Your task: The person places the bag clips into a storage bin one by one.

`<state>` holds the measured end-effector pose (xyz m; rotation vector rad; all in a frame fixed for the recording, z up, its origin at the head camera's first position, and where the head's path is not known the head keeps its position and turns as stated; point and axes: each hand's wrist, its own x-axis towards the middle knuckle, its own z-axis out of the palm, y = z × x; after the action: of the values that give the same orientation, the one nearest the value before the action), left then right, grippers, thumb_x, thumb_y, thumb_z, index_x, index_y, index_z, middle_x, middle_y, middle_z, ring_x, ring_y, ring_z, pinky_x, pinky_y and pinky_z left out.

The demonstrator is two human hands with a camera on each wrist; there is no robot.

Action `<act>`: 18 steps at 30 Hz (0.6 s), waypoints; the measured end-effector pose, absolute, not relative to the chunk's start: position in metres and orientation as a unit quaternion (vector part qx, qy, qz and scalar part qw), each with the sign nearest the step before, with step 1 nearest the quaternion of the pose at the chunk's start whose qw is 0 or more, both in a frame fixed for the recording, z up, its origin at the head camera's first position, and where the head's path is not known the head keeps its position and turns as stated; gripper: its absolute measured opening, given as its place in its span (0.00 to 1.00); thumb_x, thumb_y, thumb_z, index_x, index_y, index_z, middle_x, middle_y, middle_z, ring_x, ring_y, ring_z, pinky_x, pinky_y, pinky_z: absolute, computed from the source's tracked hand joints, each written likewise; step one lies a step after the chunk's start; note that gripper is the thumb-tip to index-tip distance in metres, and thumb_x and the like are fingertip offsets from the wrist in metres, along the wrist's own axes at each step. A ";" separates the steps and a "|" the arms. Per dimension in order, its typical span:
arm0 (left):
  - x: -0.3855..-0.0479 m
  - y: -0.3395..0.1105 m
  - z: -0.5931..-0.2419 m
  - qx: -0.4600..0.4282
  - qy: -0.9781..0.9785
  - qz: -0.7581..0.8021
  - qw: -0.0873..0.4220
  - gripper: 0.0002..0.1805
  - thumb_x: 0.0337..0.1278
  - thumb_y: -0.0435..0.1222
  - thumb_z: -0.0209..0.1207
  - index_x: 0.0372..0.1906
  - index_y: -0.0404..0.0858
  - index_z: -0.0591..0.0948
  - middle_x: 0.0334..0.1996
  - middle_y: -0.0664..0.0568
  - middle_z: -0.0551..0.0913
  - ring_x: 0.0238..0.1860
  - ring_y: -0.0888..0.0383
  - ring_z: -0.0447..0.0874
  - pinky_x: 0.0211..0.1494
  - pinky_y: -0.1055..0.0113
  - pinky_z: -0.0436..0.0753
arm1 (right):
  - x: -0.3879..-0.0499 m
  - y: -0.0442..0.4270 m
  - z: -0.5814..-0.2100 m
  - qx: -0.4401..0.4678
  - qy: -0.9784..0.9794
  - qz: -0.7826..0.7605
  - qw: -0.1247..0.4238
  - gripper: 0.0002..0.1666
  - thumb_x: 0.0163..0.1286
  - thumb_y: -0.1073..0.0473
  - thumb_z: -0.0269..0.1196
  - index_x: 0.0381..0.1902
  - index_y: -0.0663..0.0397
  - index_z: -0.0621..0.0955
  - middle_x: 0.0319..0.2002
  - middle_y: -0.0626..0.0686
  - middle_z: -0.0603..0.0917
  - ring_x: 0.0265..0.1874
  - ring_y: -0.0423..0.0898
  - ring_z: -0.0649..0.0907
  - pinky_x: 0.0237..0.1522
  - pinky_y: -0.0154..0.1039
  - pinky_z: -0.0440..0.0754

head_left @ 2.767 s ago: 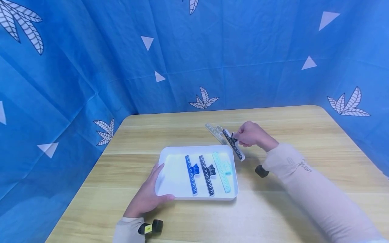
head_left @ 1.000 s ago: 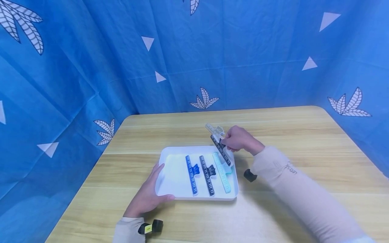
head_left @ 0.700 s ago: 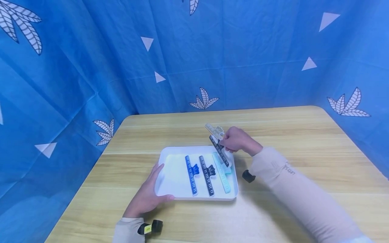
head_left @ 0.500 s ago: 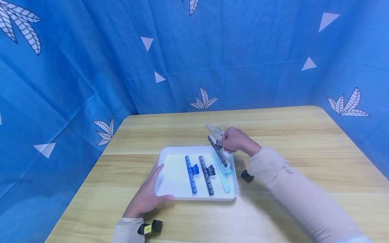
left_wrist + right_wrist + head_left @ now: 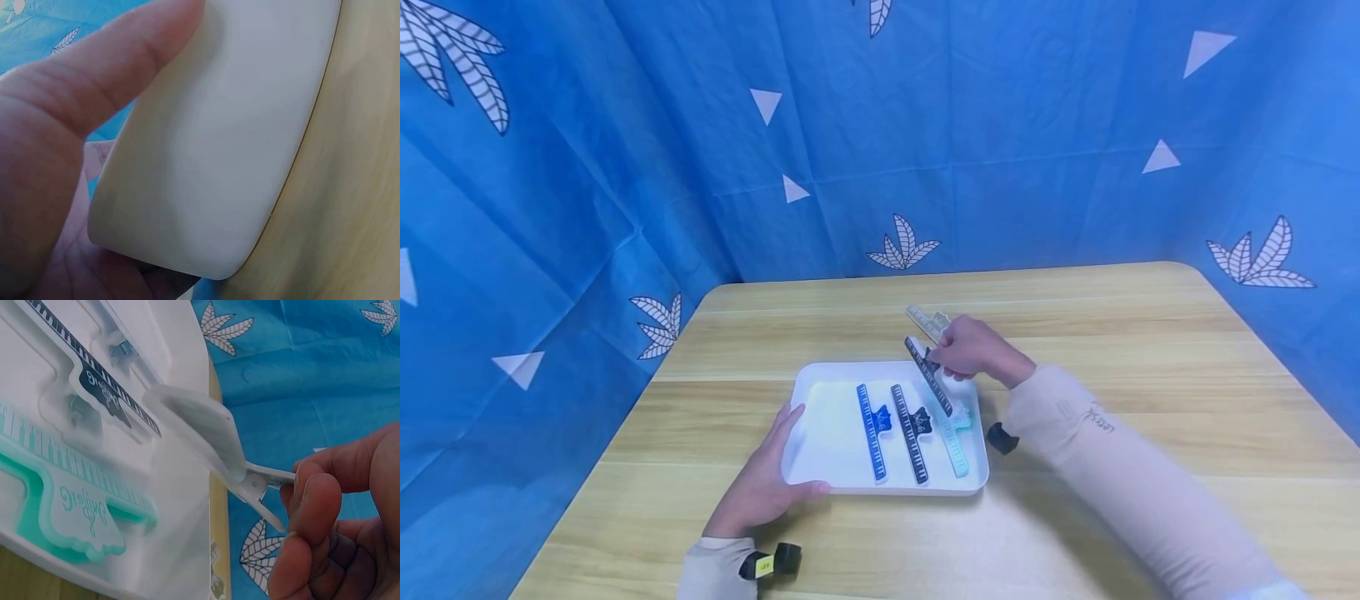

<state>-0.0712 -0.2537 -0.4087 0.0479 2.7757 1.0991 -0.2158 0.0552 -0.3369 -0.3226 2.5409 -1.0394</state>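
My right hand (image 5: 976,346) pinches the handle of a black sheet-music clip (image 5: 928,377) printed with piano keys. That clip hangs tilted over the tray's back right part; in the right wrist view its white side (image 5: 200,422) shows. Below it lies a mint clip (image 5: 956,446), partly covered. Further left in the white tray (image 5: 827,421) lie another black clip (image 5: 911,437) and a blue clip (image 5: 872,433). My left hand (image 5: 763,482) holds the tray's front left corner, thumb (image 5: 119,59) against the wall. A clear clip (image 5: 927,322) lies behind the tray, partly hidden.
The tray stands on a light wooden table (image 5: 775,325). A blue curtain (image 5: 1037,125) with leaf and triangle prints hangs behind and at both sides. Each wrist wears a small black camera, the left one (image 5: 787,557) near the table's front.
My right hand has carried the black clip leftward from beyond the tray's right back corner to above the mint clip. My left hand and the tray have stayed in place.
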 end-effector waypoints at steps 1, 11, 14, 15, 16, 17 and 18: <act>-0.071 -0.254 -0.409 0.016 0.927 0.366 0.078 0.65 0.32 0.59 0.75 0.77 0.50 0.49 0.78 0.47 0.39 0.75 0.39 0.42 0.69 0.35 0.50 | -0.215 0.055 -0.337 -0.116 0.903 -0.369 0.187 0.14 0.67 0.58 0.62 0.24 0.60 0.82 0.19 0.52 0.81 0.16 0.41 0.76 0.18 0.30 0.73; -0.066 -0.255 -0.413 0.010 0.926 0.369 0.075 0.66 0.30 0.59 0.75 0.77 0.50 0.50 0.78 0.47 0.39 0.74 0.39 0.44 0.68 0.34 0.52 | -0.212 0.046 -0.341 -0.118 0.907 -0.353 0.195 0.19 0.68 0.55 0.61 0.19 0.58 0.82 0.16 0.51 0.79 0.14 0.40 0.72 0.19 0.33 0.72; -0.069 -0.254 -0.410 0.017 0.925 0.373 0.074 0.66 0.32 0.59 0.75 0.77 0.50 0.49 0.78 0.47 0.39 0.74 0.39 0.44 0.68 0.34 0.52 | -0.212 0.045 -0.337 -0.121 0.905 -0.358 0.195 0.19 0.67 0.55 0.62 0.18 0.58 0.80 0.14 0.50 0.77 0.13 0.40 0.71 0.20 0.33 0.71; -0.070 -0.254 -0.409 0.020 0.925 0.372 0.073 0.66 0.32 0.59 0.75 0.77 0.50 0.49 0.78 0.47 0.39 0.74 0.39 0.43 0.68 0.34 0.51 | -0.212 0.044 -0.336 -0.122 0.904 -0.360 0.194 0.19 0.67 0.55 0.62 0.18 0.58 0.80 0.14 0.50 0.77 0.13 0.40 0.71 0.19 0.32 0.71; -0.070 -0.253 -0.408 0.022 0.925 0.372 0.073 0.65 0.32 0.59 0.75 0.77 0.50 0.49 0.78 0.47 0.39 0.74 0.39 0.43 0.68 0.34 0.51 | -0.212 0.044 -0.336 -0.121 0.903 -0.364 0.195 0.19 0.67 0.56 0.62 0.17 0.58 0.79 0.14 0.50 0.77 0.13 0.40 0.71 0.19 0.32 0.70; -0.071 -0.253 -0.408 0.021 0.925 0.372 0.074 0.65 0.33 0.59 0.75 0.77 0.50 0.49 0.78 0.47 0.39 0.74 0.39 0.43 0.68 0.35 0.51 | -0.212 0.043 -0.336 -0.120 0.902 -0.366 0.197 0.19 0.67 0.56 0.62 0.17 0.57 0.79 0.14 0.50 0.77 0.13 0.40 0.70 0.18 0.31 0.70; -0.070 -0.253 -0.407 0.021 0.926 0.371 0.075 0.65 0.33 0.59 0.75 0.77 0.50 0.49 0.78 0.47 0.39 0.74 0.39 0.43 0.69 0.35 0.51 | -0.212 0.042 -0.336 -0.118 0.901 -0.368 0.197 0.19 0.67 0.56 0.62 0.17 0.57 0.79 0.15 0.50 0.77 0.13 0.40 0.71 0.18 0.31 0.70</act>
<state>-0.0705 -0.2529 -0.4073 0.0629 2.7762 1.1115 -0.2116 0.0418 -0.3365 -0.3309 2.5230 -1.0295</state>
